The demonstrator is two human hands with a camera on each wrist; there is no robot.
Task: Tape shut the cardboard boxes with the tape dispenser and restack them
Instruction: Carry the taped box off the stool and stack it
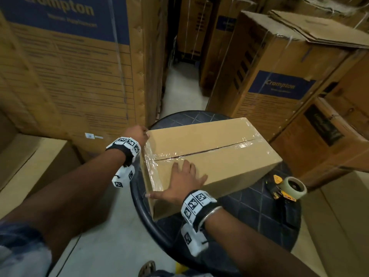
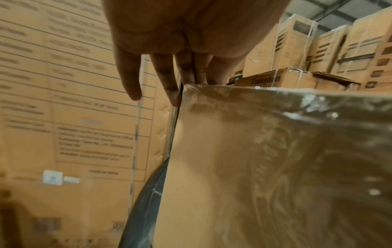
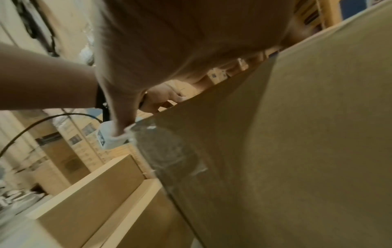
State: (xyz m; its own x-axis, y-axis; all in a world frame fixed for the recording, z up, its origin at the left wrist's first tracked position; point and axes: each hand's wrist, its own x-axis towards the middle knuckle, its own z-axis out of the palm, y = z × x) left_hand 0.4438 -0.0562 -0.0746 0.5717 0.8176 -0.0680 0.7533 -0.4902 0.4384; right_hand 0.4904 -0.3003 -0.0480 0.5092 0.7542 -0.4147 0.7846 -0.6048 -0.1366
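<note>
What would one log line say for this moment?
box: on stool, seam taped | left hand: at far corner | right hand: flat on top | dispenser: idle on stool

Matt brown cardboard box (image 1: pixel 215 154), glossy wrinkled clear tape (image 1: pixel 151 162) on its near end; beneath it, seemingly plastic dark stool (image 1: pixel 259 206).

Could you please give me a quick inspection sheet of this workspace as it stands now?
Surface: round dark stool top.
Job's things: cardboard box on it, clear tape over seam and near end; tape dispenser beside it, untouched.
Clutter: nothing seen.
Grippers: left hand at the box's far corner; right hand flat on top.
Cables: black cable by the left wrist.
Surroundings: stacked Crompton cartons.
</note>
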